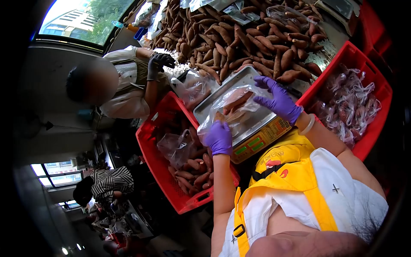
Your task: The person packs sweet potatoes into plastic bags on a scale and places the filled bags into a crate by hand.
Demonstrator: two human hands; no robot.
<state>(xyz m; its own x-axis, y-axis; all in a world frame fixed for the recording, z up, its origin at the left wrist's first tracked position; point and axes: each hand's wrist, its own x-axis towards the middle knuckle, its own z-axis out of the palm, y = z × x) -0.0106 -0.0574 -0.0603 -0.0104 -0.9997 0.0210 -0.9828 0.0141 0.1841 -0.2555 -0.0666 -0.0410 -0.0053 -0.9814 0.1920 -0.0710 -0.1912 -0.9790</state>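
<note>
Over the tray (270, 118) of the scale (257, 143), the left hand (219, 138) pinches a clear bag (221, 102) with sweet potatoes (238, 101) inside; the right hand (279, 99) has its fingers spread beside it. Whether this bag is closed cannot be told. Many filled bags (347, 103) already lie in the right crate (371, 70), but the left crate (156, 171) and the desk (329, 48) hold plenty loose, seemingly far more than is bagged.

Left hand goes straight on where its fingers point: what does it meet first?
The left hand would first push into the clear plastic bag it holds, probably against a sweet potato inside; one view leaves depth unclear.
</note>
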